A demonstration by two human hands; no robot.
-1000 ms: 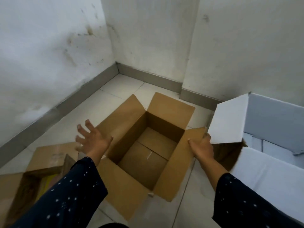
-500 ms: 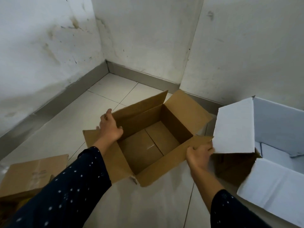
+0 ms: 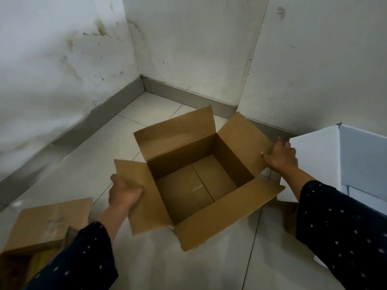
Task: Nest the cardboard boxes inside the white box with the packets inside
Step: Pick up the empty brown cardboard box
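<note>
The white box point(image 3: 314, 155) at the right edge of the frame holds no brown box that I can see (its inside is mostly hidden). The open cardboard box point(image 3: 199, 181), mid-frame, sits empty on the floor, not yet nested. My left hand point(image 3: 123, 194) pinches its left flap, my right hand point(image 3: 280, 156) closes over its right flap.
</note>
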